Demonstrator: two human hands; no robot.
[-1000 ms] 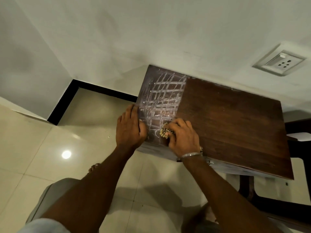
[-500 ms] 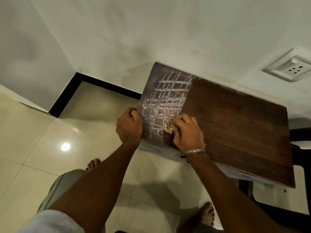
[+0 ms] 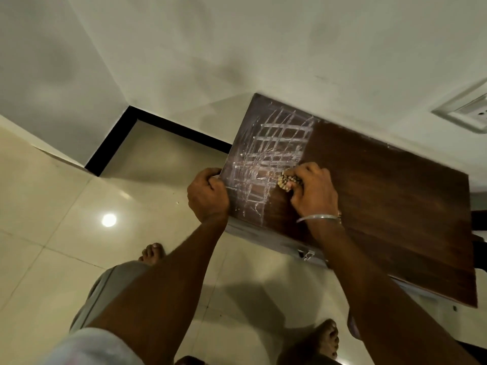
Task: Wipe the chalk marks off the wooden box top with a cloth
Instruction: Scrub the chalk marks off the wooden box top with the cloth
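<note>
A dark wooden box top (image 3: 382,196) stands against the wall. White chalk marks (image 3: 274,151) in a criss-cross grid cover its left part; the wood to the right is bare. My right hand (image 3: 315,192) presses a small patterned cloth (image 3: 286,180) onto the wood at the right edge of the grid, with only a bunched bit of cloth showing past my fingers. My left hand (image 3: 208,196) is curled around the box's left near corner. A metal bangle sits on my right wrist.
Glossy pale floor tiles (image 3: 79,233) lie to the left, with a black skirting (image 3: 110,143) in the wall corner. A wall socket (image 3: 466,111) sits at the far right. A metal latch (image 3: 305,255) hangs on the box front. My bare feet stand below.
My right hand with the cloth has slid away from me and to the right across the grid. My left hand changed from lying flat to gripping the box corner. The camera tilted down.
</note>
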